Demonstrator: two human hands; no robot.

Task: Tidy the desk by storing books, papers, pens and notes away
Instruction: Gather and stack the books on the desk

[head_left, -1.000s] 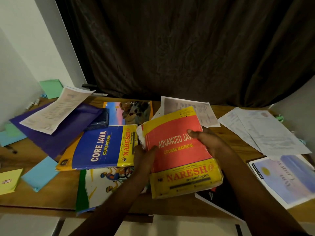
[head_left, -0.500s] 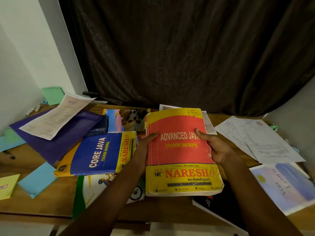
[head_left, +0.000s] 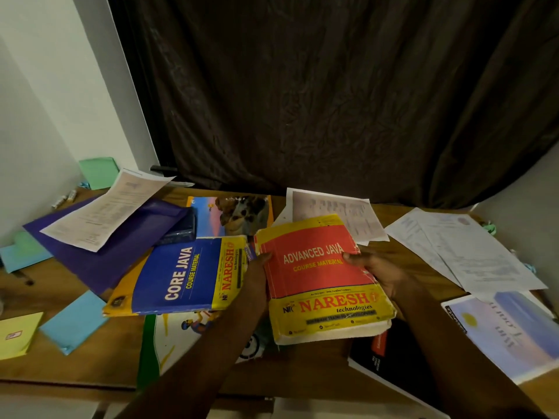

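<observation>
A thick red-and-yellow Advanced Java book (head_left: 320, 276) is held above the wooden desk (head_left: 60, 367) by both hands. My left hand (head_left: 257, 279) grips its left spine edge, and my right hand (head_left: 375, 267) grips its right edge with the thumb on the cover. Just to the left lies a blue Core Java book (head_left: 181, 276). Under it sit a green-edged cycling book (head_left: 181, 337) and a colourful picture book (head_left: 236, 216). A black book (head_left: 390, 358) lies below the held book.
A purple folder (head_left: 121, 246) with a printed sheet (head_left: 106, 210) on it lies at the left. Blue (head_left: 72, 325), yellow (head_left: 18, 334) and green (head_left: 98, 172) notes are scattered there. Loose papers (head_left: 465, 249) and a pale blue print (head_left: 508, 328) cover the right side. A dark curtain (head_left: 332, 86) hangs behind.
Both hands shifted their hold on the Advanced Java book and levelled it from a tilt. My left hand now sits on its left edge rather than underneath.
</observation>
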